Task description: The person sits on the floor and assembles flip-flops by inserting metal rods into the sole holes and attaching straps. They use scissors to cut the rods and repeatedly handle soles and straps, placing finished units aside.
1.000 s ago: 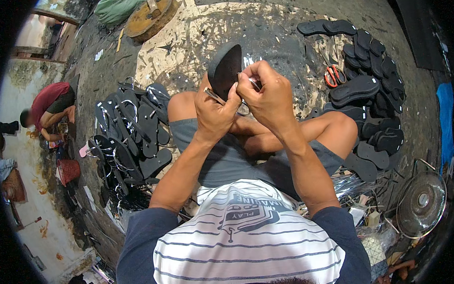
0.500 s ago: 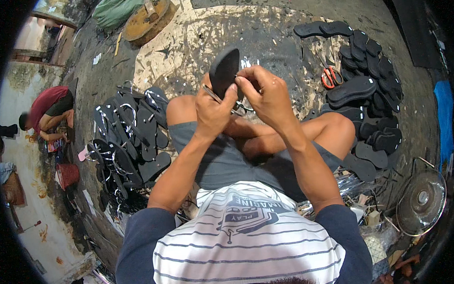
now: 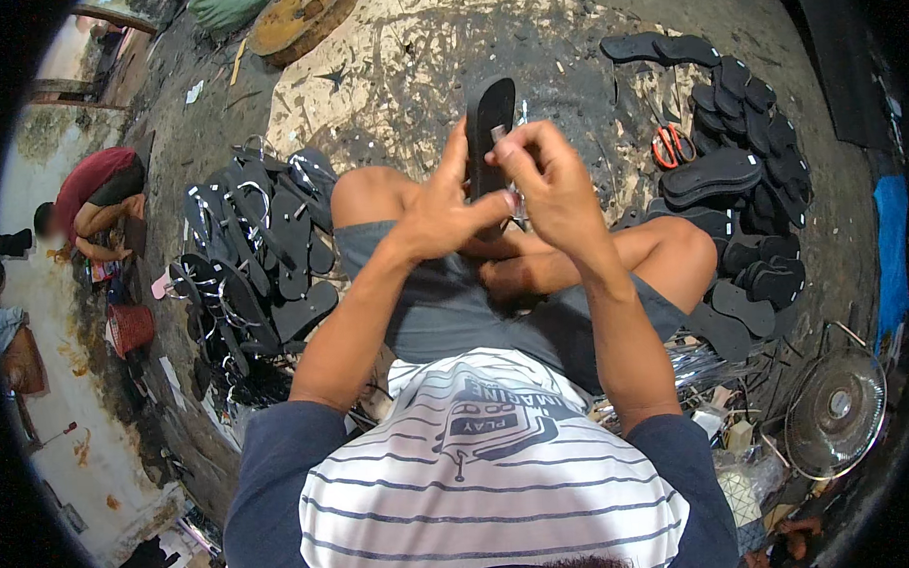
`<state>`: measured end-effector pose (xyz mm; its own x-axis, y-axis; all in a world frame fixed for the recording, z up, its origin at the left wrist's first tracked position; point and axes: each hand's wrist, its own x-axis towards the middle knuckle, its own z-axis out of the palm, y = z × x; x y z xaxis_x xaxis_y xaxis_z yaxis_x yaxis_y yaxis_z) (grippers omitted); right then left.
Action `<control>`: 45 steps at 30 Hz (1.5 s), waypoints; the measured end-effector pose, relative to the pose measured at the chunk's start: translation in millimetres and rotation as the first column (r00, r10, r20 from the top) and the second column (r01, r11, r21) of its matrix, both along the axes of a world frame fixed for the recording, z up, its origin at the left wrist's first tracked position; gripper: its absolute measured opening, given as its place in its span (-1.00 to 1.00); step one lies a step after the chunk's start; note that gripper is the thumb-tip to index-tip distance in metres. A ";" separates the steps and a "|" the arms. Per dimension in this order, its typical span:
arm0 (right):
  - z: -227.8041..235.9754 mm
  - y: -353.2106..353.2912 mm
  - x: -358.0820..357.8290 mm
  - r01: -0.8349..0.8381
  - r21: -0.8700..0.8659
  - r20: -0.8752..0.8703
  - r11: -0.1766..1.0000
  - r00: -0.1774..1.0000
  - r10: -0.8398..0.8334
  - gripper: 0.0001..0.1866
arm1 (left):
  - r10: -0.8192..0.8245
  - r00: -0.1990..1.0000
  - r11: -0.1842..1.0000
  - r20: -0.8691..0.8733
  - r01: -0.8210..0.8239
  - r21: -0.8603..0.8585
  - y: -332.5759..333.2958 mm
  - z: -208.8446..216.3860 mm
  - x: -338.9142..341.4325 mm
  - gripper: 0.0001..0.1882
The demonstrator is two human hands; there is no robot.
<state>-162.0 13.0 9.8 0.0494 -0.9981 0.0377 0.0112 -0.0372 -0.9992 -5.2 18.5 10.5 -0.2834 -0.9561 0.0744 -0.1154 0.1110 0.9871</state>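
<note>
The black sole (image 3: 492, 112) is showing only in part: the left thumb is crossing its lower end, and the left fingers are disappearing behind its far edge. The right fingertips are blurring beside the sole; whether they are pinching anything small, cannot tell.

Left hand (image 3: 440, 212) is closing around the sole, holding it tilted up between the two hands, above the crossed legs (image 3: 664, 254). Right hand (image 3: 556, 177) is keeping its fingers curled, thumb and forefinger coming near each other close to the sole's face; contact unclear.

Sandals (image 3: 293, 240) are lying in a heap to the left, overlapping. Scissors (image 3: 673, 144) are resting to the right, near a stack of soles (image 3: 711, 178). The upper edge is cutting off a green bag (image 3: 227, 9).
</note>
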 end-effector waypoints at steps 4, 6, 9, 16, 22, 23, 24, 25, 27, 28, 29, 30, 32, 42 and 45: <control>2.3 6.6 -4.9 -0.017 -0.091 -0.278 0.996 0.961 -0.009 -0.83 | -0.007 1.000 0.950 -0.025 0.015 0.313 4.3 19.7 16.9 -0.60; 7.3 9.2 -3.1 -0.057 -0.227 -0.532 0.972 0.844 -0.075 -0.85 | 0.041 0.999 0.970 -0.024 -0.034 0.242 4.2 13.3 14.3 -0.64; 0.2 7.5 2.4 -0.018 -0.460 -0.614 0.888 0.728 -0.303 -0.86 | 0.017 0.997 0.972 0.073 -0.034 0.234 4.5 18.1 15.6 -0.65; 4.3 5.0 1.3 -0.127 -0.493 -0.645 0.860 0.717 -0.264 -0.85 | -0.025 0.986 1.000 0.163 0.022 0.021 1.6 7.0 17.3 -0.58; -4.6 -3.8 5.7 -0.123 -0.511 -0.614 0.851 0.745 -0.262 -0.85 | 0.044 0.982 0.998 0.183 -0.049 0.026 4.3 16.3 10.6 -0.58; -3.1 -4.7 6.9 -0.104 -0.512 -0.597 0.852 0.757 -0.266 -0.85 | 0.067 0.974 0.998 0.216 -0.066 -0.014 0.2 10.6 13.9 -0.58; -0.9 -6.0 7.6 -0.084 -0.513 -0.580 0.855 0.768 -0.272 -0.85 | 0.090 0.965 0.995 0.248 -0.079 -0.055 -3.0 10.6 14.7 -0.59; 0.9 -7.1 8.5 -0.064 -0.513 -0.562 0.856 0.779 -0.279 -0.86 | 0.118 0.955 0.993 0.272 -0.119 -0.014 -1.7 12.4 15.2 -0.57; -4.1 -7.7 10.2 -0.053 -0.495 -0.565 0.867 0.778 -0.275 -0.88 | 0.164 0.932 0.979 0.324 -0.194 0.062 3.3 19.1 12.7 -0.55; -8.6 -2.8 10.0 -0.050 -0.477 -0.570 0.878 0.777 -0.266 -0.89 | 0.210 0.937 0.977 0.278 -0.190 -0.098 10.9 2.1 5.8 -0.50; -12.0 0.1 12.9 -0.061 -0.478 -0.564 0.876 0.787 -0.252 -0.88 | 0.233 0.921 0.972 0.314 -0.214 -0.094 17.2 -8.3 10.9 -0.49; -15.5 -2.3 13.4 -0.057 -0.482 -0.562 0.874 0.786 -0.258 -0.87 | 0.236 0.910 0.972 0.341 -0.218 -0.093 15.8 -9.9 12.1 -0.48; -15.9 -13.1 11.7 -0.099 -0.523 -0.522 0.846 0.822 -0.227 -0.80 | 0.197 0.739 0.980 0.645 -0.160 -0.116 6.6 14.2 24.0 -0.46; -135.5 -62.7 -335.1 0.050 -0.056 -0.978 0.997 -0.205 -0.044 -0.55 | 0.498 0.517 0.858 0.696 -0.411 -0.309 45.4 143.0 372.3 -0.48; -145.5 -44.7 -368.2 0.050 0.132 -0.878 0.990 -0.458 0.140 -0.55 | 0.514 0.595 0.823 0.618 -0.547 -0.157 53.3 153.4 284.7 -0.49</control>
